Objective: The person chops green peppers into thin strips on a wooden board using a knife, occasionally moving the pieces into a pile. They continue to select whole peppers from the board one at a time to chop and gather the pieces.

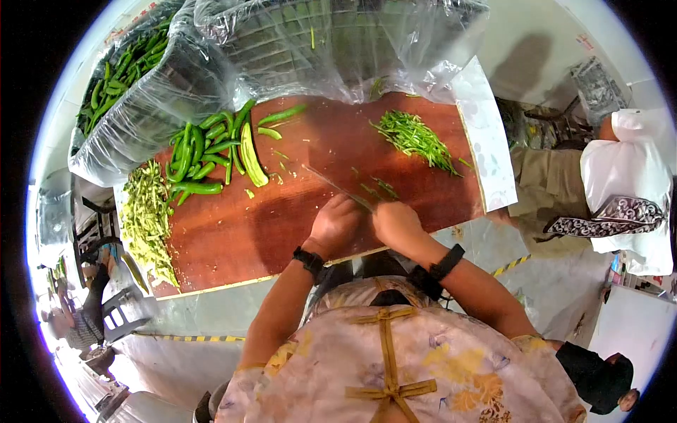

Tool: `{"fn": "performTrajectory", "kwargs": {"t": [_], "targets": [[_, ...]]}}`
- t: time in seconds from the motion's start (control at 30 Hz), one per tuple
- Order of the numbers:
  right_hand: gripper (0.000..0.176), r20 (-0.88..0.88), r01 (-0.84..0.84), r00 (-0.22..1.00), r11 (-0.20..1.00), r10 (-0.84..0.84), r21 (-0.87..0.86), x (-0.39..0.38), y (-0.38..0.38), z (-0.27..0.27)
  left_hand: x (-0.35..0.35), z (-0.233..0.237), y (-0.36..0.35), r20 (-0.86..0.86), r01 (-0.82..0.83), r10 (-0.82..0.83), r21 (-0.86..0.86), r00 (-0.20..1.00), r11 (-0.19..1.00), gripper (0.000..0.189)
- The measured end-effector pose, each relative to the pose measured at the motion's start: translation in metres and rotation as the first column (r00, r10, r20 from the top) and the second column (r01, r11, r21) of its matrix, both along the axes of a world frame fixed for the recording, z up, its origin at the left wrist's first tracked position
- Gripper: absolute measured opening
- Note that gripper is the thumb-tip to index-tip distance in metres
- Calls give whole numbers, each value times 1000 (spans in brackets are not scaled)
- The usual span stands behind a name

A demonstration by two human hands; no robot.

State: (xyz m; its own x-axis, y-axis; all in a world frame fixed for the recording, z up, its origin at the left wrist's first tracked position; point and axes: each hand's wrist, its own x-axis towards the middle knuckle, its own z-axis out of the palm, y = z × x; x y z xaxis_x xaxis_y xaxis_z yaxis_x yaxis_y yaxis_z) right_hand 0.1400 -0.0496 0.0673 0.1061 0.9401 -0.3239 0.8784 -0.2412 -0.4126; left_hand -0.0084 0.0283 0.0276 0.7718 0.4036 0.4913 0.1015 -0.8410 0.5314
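Observation:
My right hand (396, 223) is wrapped around the handle end of a knife (331, 182). Its thin blade points away and to the left over the reddish-brown board (296, 233). Close beside the blade, my left hand (337, 221) has its fingers curled in; anything under them is hidden. A few cut green pepper strips (384, 187) lie just beyond my right hand. Farther right on the board is a pile of sliced green pepper strips (416, 139). Whole green peppers (187, 151) are heaped on the left, with a split pepper (250, 156) beside them.
Pale pepper cores and scraps (147, 222) cover the left end. Plastic-lined crates (338, 49) stand along the far edge, one with many green peppers (130, 67). A white patterned sheet (485, 134) borders the right end. Another person in white (627, 183) is at the right.

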Motion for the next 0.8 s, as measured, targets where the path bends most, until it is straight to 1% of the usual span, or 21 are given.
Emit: {"fn": "performTrajectory", "kwargs": {"t": [0.07,0.13,0.17,0.23,0.27,0.33,0.47,0.53,0.57,0.67,0.73,0.77,0.8], "targets": [[26,-2,12,1000,1000,-12,28,-3,10,-3,-2,-3,2,0,-10,10,-16,1000,1000,17],[27,-53,78,996,993,-73,92,-1,11,-8,-2,-17,3,-75,-31,33,20,997,999,20],[27,-50,79,996,992,-75,94,2,7,-10,-3,-24,2,-72,-30,31,22,997,999,20],[27,-60,117,992,983,-109,142,9,-3,-7,-4,-21,2,-40,-56,58,48,998,997,19],[27,-61,117,992,983,-109,143,11,-9,-6,-4,-19,2,-40,-56,58,49,998,997,19],[27,-16,61,998,998,-61,8,12,-20,6,-3,-5,0,-31,-80,83,90,996,993,16],[27,-28,84,996,996,-84,-3,13,-29,12,-1,-5,0,-45,-68,71,70,996,995,17],[26,-16,31,999,999,-31,11,13,-29,11,-2,-8,1,-44,-51,54,63,998,997,18],[26,-17,31,999,999,-31,9,13,-27,11,-2,-10,3,-46,-51,54,60,997,997,18],[24,-6,36,999,997,-36,-65,10,-22,10,-1,-9,3,-22,-32,33,41,999,999,17],[25,-26,18,1000,999,-17,31,4,-17,4,0,0,2,-3,-28,28,47,1000,998,16],[25,-25,16,1000,999,-15,29,1,-9,0,0,1,1,-2,-30,30,46,1000,999,16],[25,1,-1,1000,999,1,53,-1,4,-5,-1,1,1,-24,-25,25,6,999,1000,16]]}}
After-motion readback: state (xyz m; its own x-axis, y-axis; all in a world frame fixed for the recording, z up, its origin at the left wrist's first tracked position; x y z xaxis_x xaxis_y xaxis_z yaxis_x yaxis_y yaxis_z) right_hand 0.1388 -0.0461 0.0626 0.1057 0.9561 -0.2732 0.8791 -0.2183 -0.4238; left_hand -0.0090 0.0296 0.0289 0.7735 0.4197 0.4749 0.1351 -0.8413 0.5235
